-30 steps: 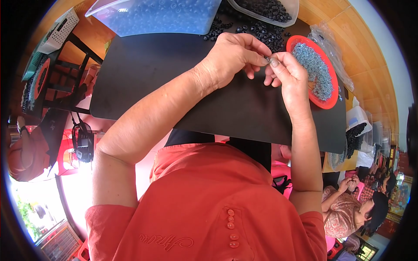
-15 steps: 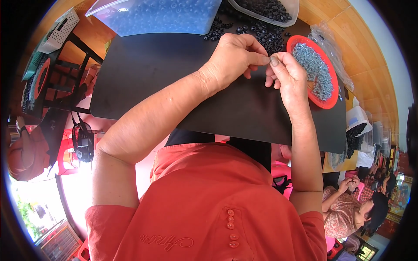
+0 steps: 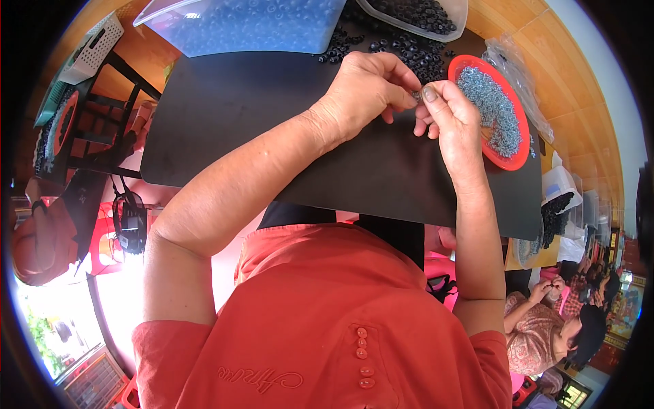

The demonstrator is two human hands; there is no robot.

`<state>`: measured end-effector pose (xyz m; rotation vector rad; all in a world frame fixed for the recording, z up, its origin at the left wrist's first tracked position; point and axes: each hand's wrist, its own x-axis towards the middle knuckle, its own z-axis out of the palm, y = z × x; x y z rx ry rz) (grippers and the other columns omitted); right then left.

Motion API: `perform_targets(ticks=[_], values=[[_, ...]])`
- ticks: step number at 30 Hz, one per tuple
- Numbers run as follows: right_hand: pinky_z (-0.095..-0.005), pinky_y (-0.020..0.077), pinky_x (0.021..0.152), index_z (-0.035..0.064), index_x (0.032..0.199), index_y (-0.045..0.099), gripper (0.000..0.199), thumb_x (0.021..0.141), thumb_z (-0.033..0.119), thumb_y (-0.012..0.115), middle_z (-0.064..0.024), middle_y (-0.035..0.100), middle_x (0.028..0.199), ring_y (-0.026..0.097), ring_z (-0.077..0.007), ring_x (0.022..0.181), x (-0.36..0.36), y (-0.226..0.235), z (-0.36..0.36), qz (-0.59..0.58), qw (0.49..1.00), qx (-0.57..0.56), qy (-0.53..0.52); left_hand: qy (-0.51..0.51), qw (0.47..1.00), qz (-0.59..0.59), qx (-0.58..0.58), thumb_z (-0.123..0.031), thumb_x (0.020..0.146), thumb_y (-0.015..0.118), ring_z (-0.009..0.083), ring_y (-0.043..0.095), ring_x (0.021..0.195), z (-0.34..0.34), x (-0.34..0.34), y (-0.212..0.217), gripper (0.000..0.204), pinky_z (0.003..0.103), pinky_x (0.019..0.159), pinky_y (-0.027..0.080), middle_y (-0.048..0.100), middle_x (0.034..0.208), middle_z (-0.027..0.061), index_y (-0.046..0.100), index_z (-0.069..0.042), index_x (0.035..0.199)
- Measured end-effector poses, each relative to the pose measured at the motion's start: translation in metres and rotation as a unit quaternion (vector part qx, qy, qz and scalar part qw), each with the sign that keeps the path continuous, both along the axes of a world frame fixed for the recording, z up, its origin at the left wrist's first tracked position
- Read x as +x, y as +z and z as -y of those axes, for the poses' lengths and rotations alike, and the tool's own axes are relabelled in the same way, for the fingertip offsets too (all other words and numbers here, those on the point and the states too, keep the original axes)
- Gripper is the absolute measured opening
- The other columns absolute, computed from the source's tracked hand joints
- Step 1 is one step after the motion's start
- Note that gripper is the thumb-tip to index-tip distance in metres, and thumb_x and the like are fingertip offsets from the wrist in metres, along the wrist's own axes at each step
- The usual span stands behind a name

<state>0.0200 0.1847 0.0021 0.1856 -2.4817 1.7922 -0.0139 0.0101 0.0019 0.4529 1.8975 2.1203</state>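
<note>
Nearest to us is our own orange buttoned shirt [image 3: 327, 320], filling the lower middle of the view, and from it our two bare forearms rise toward a black mat [image 3: 259, 116] that covers the table in front of us. Above the mat our hands meet: our left hand [image 3: 364, 88] is curled, its fingers drawn in tight, and our right hand [image 3: 453, 119] comes up beside it with thumb and forefinger pinched together. Between the fingertips of both hands we hold a small grey metal piece [image 3: 415, 97], just above the far right part of the mat; it is too small for us to tell its shape. Just to the right of our right hand sits a round red tray [image 3: 521, 153] heaped with small grey metal rings [image 3: 490, 109]. Beyond our hands a loose scatter of small black rings [image 3: 409, 51] lies on the mat's far edge. Farther still we see a clear plastic tub [image 3: 252, 27] with a bluish look, full of dark pieces, and to its right a second clear container [image 3: 422, 13] holding more black rings. A crumpled clear plastic bag [image 3: 518, 68] lies past the red tray. Off at the lower right edge another person [image 3: 545, 327] in a patterned top sits well apart from us
</note>
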Motion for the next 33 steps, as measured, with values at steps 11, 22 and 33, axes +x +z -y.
perform_targets(ticks=[11,22,33], values=[[-0.0205,0.0388,0.049,0.0034,0.094,0.061,0.019,0.099,0.021,0.056,-0.0011,0.059,0.072,0.054,-0.0070,0.056,0.000,-0.002,0.000,-0.014,1.000,-0.001,0.004,0.010,1.000,-0.004,0.008,0.000,0.077,0.073,0.0136,0.062,0.069,-0.004,0.000,-0.003,0.023,0.026,0.060,0.052,0.065,0.080,0.0075,0.066,0.004,0.098],[-0.0215,0.0473,0.059,0.0020,0.099,0.061,0.012,0.090,0.009,0.066,-0.0027,0.061,0.082,0.058,-0.0080,0.068,0.004,0.004,0.006,-0.107,0.994,0.003,0.013,-0.025,0.978,0.155,0.138,-0.005,0.091,0.062,0.0187,0.062,0.071,0.004,-0.008,-0.008,0.015,0.031,0.064,0.052,0.064,0.084,0.0108,0.063,0.007,0.100],[-0.0237,0.0523,0.073,-0.0022,0.100,0.062,0.017,0.084,-0.004,0.068,-0.0053,0.063,0.090,0.063,-0.0113,0.082,0.002,-0.002,0.000,-0.255,0.955,0.147,0.032,-0.065,0.963,0.200,0.170,-0.003,0.092,0.058,0.0193,0.062,0.074,0.004,-0.008,-0.011,0.016,0.031,0.065,0.052,0.063,0.086,0.0120,0.061,0.008,0.105]])
